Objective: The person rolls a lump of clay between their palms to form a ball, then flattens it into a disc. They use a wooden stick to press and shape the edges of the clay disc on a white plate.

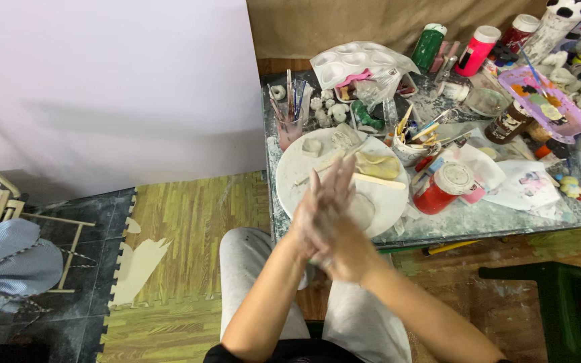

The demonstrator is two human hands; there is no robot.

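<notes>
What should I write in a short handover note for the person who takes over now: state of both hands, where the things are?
Left hand and right hand: pressed flat together, palm to palm, in front of the table edge; whether anything lies between them cannot be seen.
White round board on the table: it carries pale clay pieces and a wooden stick.
Red paint jar lies on its side right of the board.
Clay shaping looks unfinished.

round board [290, 176] on table [505, 216] | jar [446, 186] right | cup [289, 128] behind
</notes>
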